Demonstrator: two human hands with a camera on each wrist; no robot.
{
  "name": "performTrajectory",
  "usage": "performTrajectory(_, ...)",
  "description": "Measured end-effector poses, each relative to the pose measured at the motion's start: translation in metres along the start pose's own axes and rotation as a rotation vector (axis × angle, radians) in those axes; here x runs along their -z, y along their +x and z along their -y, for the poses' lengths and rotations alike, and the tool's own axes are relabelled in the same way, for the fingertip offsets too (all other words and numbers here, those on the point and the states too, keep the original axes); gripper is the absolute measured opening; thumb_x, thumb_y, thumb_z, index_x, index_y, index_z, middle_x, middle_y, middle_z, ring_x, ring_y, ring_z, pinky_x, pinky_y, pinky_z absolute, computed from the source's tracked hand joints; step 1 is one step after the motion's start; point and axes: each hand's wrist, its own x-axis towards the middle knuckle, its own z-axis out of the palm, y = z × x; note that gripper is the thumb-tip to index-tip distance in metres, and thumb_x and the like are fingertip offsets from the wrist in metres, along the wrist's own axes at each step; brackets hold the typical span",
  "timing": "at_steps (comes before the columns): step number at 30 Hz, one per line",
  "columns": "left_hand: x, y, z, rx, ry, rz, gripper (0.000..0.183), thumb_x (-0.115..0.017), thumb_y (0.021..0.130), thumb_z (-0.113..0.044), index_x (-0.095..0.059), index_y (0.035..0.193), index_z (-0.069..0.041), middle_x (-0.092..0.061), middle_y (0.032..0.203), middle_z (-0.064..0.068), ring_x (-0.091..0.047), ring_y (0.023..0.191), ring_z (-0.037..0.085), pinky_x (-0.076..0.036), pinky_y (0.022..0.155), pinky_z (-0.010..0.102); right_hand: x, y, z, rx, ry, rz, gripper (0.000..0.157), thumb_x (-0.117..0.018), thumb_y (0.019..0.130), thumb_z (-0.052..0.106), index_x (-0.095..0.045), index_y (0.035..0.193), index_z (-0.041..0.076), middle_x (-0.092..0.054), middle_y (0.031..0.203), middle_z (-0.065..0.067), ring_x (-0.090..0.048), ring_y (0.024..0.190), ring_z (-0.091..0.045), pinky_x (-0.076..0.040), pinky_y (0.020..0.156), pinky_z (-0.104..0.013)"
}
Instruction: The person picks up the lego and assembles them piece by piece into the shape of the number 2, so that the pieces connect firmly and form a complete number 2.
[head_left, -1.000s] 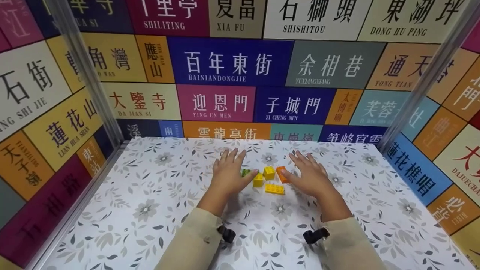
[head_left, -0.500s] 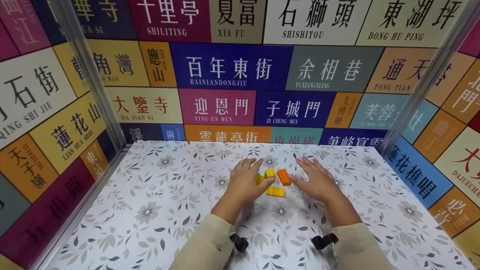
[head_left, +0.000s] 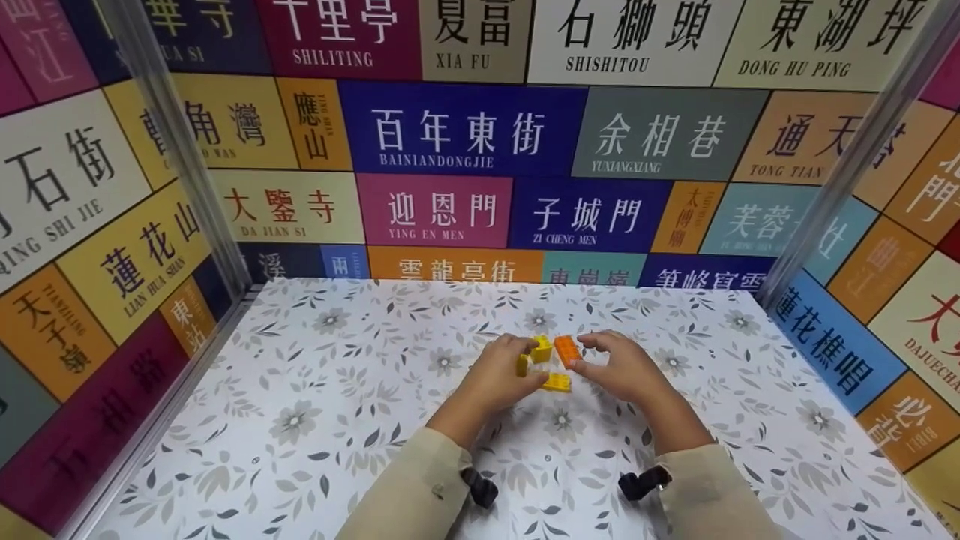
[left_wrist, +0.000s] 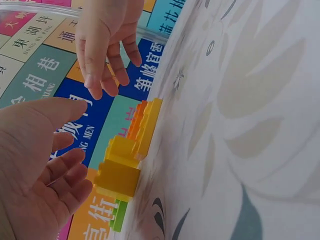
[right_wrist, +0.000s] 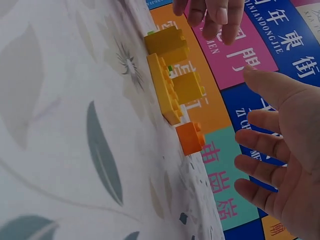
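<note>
My left hand (head_left: 496,375) hovers at the left of a small group of toy building bricks, fingers loosely bent and nothing in its grasp. It partly covers a yellow brick (head_left: 522,365). Just beyond its fingertips stands another yellow brick (head_left: 541,349), with a longer yellow brick (head_left: 558,382) nearer the person. An orange brick (head_left: 566,352) lies at the group's right, close to the thumb of my right hand (head_left: 626,367), which is also relaxed and holds nothing. Hidden from the head view, a green brick (left_wrist: 119,216) shows in the left wrist view beside the yellow ones.
The table (head_left: 360,450) wears a white cover with grey flowers and leaves. Walls of coloured sign panels (head_left: 463,129) rise behind it and on both sides, with clear corner posts (head_left: 840,161). Each sleeve cuff carries a black wrist device (head_left: 480,487).
My left hand has shifted right over the bricks, hiding the green one, and its fingers have bent. The right hand's fingers have drawn in beside the orange brick.
</note>
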Motion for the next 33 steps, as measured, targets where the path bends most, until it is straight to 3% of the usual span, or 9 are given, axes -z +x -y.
performTrajectory(7, -0.005, 0.001, 0.002, 0.012, -0.018, 0.083, 0.056, -0.085, 0.093, -0.035, -0.067, 0.143, -0.018, -0.069, 0.134, 0.005, -0.065, 0.115, 0.018, -0.056, 0.105, 0.041, -0.008, 0.001, -0.001, 0.02, 0.009, 0.022, 0.065, -0.078, 0.095, 0.053, -0.064, 0.146, 0.015, -0.068, 0.141, -0.013, -0.062, 0.133, -0.038, -0.051, 0.111, -0.062)
performTrajectory(13, -0.008, 0.001, 0.004, 0.017, -0.015, 0.111, 0.056, -0.086, 0.092, -0.03, -0.067, 0.143, -0.019, -0.073, 0.132, 0.004, -0.068, 0.119, 0.02, -0.056, 0.108, 0.043, -0.015, 0.001, -0.002, 0.061, 0.051, 0.068, 0.058, -0.081, 0.095, 0.044, -0.068, 0.142, 0.012, -0.076, 0.129, -0.008, -0.07, 0.117, -0.029, -0.059, 0.097, -0.049)
performTrajectory(20, -0.009, 0.003, 0.006, 0.057, -0.059, 0.152, 0.059, -0.086, 0.091, -0.029, -0.066, 0.145, -0.016, -0.074, 0.135, 0.002, -0.069, 0.121, 0.019, -0.053, 0.114, 0.043, -0.02, 0.002, -0.002, 0.087, 0.094, 0.086, 0.051, -0.085, 0.092, 0.033, -0.071, 0.135, 0.008, -0.077, 0.127, -0.011, -0.075, 0.115, -0.029, -0.062, 0.097, -0.048)
performTrajectory(26, -0.01, 0.003, 0.01, 0.072, -0.082, 0.179, 0.062, -0.088, 0.089, -0.03, -0.066, 0.145, -0.014, -0.076, 0.13, 0.003, -0.069, 0.118, 0.018, -0.053, 0.114, 0.042, -0.025, 0.003, -0.001, 0.058, 0.122, 0.143, 0.047, -0.085, 0.092, 0.022, -0.071, 0.135, 0.008, -0.076, 0.13, -0.012, -0.075, 0.115, -0.028, -0.062, 0.1, -0.046)
performTrajectory(33, -0.011, 0.004, 0.014, 0.064, -0.125, 0.183, 0.061, -0.089, 0.088, -0.028, -0.067, 0.144, -0.013, -0.077, 0.126, 0.003, -0.069, 0.113, 0.016, -0.054, 0.112, 0.042, -0.028, 0.005, -0.002, 0.014, 0.145, 0.154, 0.044, -0.084, 0.091, 0.014, -0.073, 0.134, 0.011, -0.078, 0.126, -0.008, -0.074, 0.112, -0.023, -0.061, 0.099, -0.043)
